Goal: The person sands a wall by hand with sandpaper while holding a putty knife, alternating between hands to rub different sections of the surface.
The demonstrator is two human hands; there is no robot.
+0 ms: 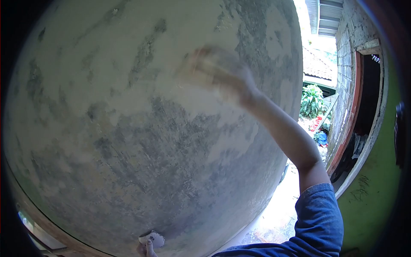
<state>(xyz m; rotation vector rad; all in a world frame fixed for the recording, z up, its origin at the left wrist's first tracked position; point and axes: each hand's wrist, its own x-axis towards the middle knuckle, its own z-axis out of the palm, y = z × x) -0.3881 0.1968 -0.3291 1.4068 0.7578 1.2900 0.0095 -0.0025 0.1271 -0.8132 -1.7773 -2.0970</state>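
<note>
A large wall fills most of the view, its grey surface covered in uneven pale, plaster-like patches. Stretched up from the lower right, my right arm ends in my right hand, which is at the upper middle of the wall. Motion smears its fingers, and I cannot tell what is in them. Low at the bottom edge, my left hand is closed on a small whitish piece with a ragged edge and dark specks, the thumb lying across it. Part of this hand is cut off by the frame.
Past the wall's right edge lies a bright outdoor passage with a leafy plant and red flowers. Farther right are a block wall, a doorway with a reddish frame and a green wall.
</note>
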